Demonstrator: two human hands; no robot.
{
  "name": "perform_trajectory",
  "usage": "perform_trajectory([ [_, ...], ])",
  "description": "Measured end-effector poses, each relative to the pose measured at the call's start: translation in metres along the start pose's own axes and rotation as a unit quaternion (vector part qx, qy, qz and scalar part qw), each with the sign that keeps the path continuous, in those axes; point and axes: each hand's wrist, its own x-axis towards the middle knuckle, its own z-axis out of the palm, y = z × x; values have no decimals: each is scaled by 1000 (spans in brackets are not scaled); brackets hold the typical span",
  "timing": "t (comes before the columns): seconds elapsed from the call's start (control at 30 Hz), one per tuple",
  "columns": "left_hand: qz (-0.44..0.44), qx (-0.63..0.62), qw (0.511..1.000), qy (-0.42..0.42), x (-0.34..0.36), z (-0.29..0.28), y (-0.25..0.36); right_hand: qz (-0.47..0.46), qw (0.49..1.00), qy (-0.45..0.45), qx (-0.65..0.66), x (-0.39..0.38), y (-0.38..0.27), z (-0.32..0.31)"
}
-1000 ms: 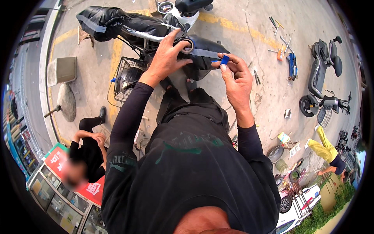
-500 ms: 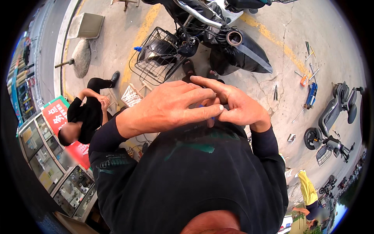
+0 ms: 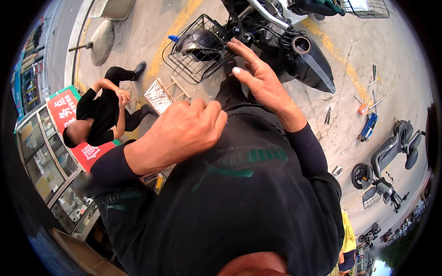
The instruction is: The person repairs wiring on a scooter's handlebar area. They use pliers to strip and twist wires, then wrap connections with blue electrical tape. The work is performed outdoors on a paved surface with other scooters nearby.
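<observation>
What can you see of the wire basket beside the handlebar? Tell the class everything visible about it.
The wire basket looks like thin dark metal in an open grid, a rounded black shape showing through. It sits slanted in this view, left of the silvery handlebar, with a blue piece by its upper-left edge. The right hand is near its right edge; contact is unclear.

"Through which camera do you watch?"

"From far away I watch through the left one of two fisheye cameras, worn on the person's head. It faces downward, over the black shirt (image 3: 230, 202) to the concrete ground (image 3: 345, 126)."

"And how near is it?"

"The shirt is very near and fills the lower middle. The left grip (image 3: 182, 131) and the right grip (image 3: 269, 92) are also near, while the grey scooter (image 3: 387, 149) stands far at the right."
</observation>
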Motion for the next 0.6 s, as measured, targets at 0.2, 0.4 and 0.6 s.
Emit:
perform_trajectory([
  [0.2, -204, -351, 909, 95, 17, 41, -40, 34, 989, -129, 66, -12, -11, 11],
  [0.4, -221, -537, 814, 18, 23, 59, -49, 100, 976, -151, -121, -12, -1, 3],
  [0.6, -141, -571, 808, -19, 33, 83, -70, 125, 978, -166, 2, -9, 25, 1],
])
